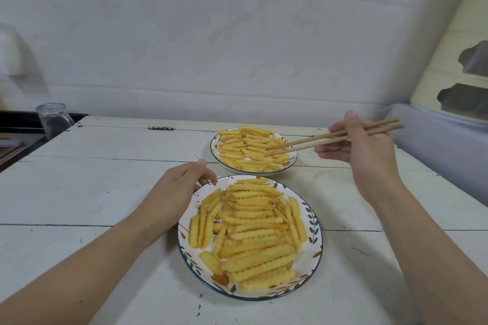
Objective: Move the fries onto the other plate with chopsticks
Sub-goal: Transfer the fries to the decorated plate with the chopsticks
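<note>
— White planks made up the table (105, 192), with a pale wall behind it. What were the hands doing?

— The right hand (367, 150) gripped a pair of wooden chopsticks (311, 141), fingers curled round them. Their tips hung over the far plate (215, 152), at its right side, and carried no fry that I could see.

— And the left?

— The left hand (177, 195) lay at the upper left rim of the near plate (315, 224), fingers curled over the edge, holding it.

— Where were the fries?

— Crinkle-cut fries (250, 232) were heaped on the near plate, and more fries (250, 148) covered the far one. The two plates sat just apart.

— Anything else?

— A clear glass jar (54, 119) stood at the table's far left corner, and a blue-grey cushioned edge (435, 145) ran along the right.
</note>
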Available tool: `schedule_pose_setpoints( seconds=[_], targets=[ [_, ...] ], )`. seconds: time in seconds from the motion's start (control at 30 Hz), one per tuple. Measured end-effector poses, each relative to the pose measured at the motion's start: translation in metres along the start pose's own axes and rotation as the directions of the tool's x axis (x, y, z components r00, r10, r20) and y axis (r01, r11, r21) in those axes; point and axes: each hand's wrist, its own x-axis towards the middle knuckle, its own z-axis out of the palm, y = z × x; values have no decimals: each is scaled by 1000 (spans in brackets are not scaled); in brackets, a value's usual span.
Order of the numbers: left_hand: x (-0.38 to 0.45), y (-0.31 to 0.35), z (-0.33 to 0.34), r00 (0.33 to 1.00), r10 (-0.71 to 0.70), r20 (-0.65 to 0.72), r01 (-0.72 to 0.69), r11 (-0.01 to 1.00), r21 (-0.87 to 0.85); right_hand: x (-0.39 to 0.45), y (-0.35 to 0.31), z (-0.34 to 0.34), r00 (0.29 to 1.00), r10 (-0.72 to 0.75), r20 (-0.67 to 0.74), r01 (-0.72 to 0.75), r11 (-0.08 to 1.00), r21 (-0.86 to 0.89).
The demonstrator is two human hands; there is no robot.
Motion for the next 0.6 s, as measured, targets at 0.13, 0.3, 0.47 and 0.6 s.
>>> schedule_pose_setpoints(
  seconds=[0.13, 0.3, 0.47, 0.6],
  targets=[
    [0, 0, 0, 1000, -4, -1, 4, 1000, -1, -1, 11, 8, 998, 44, 40, -42, 998, -49],
    [-1, 1, 0, 1000, 3, -4, -3, 1000, 1, 1, 21, 18, 996, 71, 58, -68, 997, -46],
    [0, 0, 1, 1000, 9, -5, -9, 1000, 15, 6, 26, 21, 994, 97, 59, -94, 994, -50],
    [0, -1, 0, 1000, 2, -8, -2, 1000, 2, 6, 26, 22, 995, 92, 24, -92, 996, -11]
  ],
)
